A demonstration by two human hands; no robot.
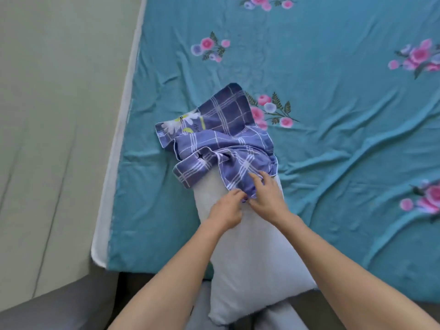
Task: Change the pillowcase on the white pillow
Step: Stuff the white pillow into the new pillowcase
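Head view, looking down on a bed. A long white fabric pillow (252, 253) lies lengthwise across the near edge of the bed, its near end overhanging the edge toward the person and its far end resting on a teal bedsheet printed with pink and lilac flower sprays (333, 91). A purple-blue checked cotton pillowcase with white grid lines and a daisy print at one corner (221, 136) is bunched in loose folds over the far end of the pillow; most of the pillow's length is bare. Part of the pillowcase spreads flat on the bedsheet beyond the pillow, with the daisy corner turned toward the left.

The left hand (226, 208) rests on the pillow's upper surface with fingers curled, pinching the near hem of the pillowcase between thumb and fingertips. The right hand (266, 194) lies just beside it, the two hands almost touching; its fingers are bent and gripping a fold of the same hem, with the fabric gathered under the fingertips. Both forearms are bare and reach in from the lower edge.

A white mattress edge (114, 163) shows along the left side of the bedsheet, next to a pale green wall (59, 103)
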